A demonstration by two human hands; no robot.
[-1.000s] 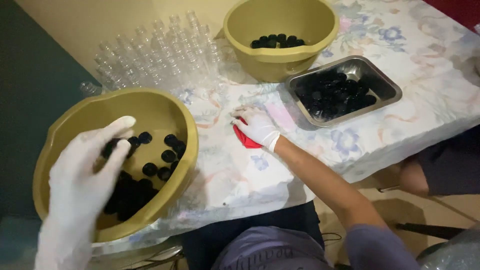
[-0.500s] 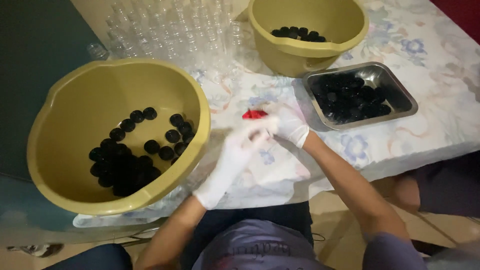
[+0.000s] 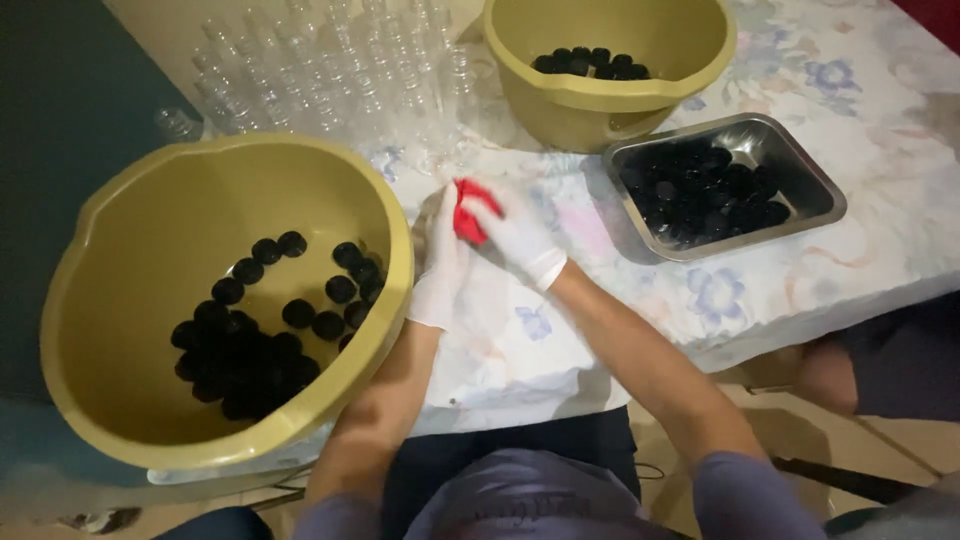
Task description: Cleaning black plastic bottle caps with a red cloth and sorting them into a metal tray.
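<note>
Red cloth (image 3: pixel 468 212) — a small, bright, bunched-up piece — sat between two white-gloved hands above a table (image 3: pixel 860 270) covered in a pale floral sheet. Right hand (image 3: pixel 520 230) reached in from the lower right, its fingers curled tight around the cloth. Left hand (image 3: pixel 442 265) came up from below and pressed against the same spot, fingers together; whether it also held something small against the cloth could not be told, as the gloves hid it.

Just to the left of the hands stood a large olive-yellow bowl (image 3: pixel 120 400), overhanging the table's near edge. Black round caps (image 3: pixel 255 345) lay scattered and heaped on its bottom, most of them toward the near side.

Behind the hands, toward the far edge of the table, a crowd of small clear bottles (image 3: pixel 330 70) stood upright, close together. To their right sat a second olive-yellow bowl (image 3: pixel 600 110), with a few black caps inside against its far wall.

Right of the hands lay a rectangular metal tray (image 3: pixel 815 190) — shallow, shiny, filled with more black caps.

At the far right edge, beyond the table, another person's bare knee (image 3: pixel 825 375) and dark shorts showed.
</note>
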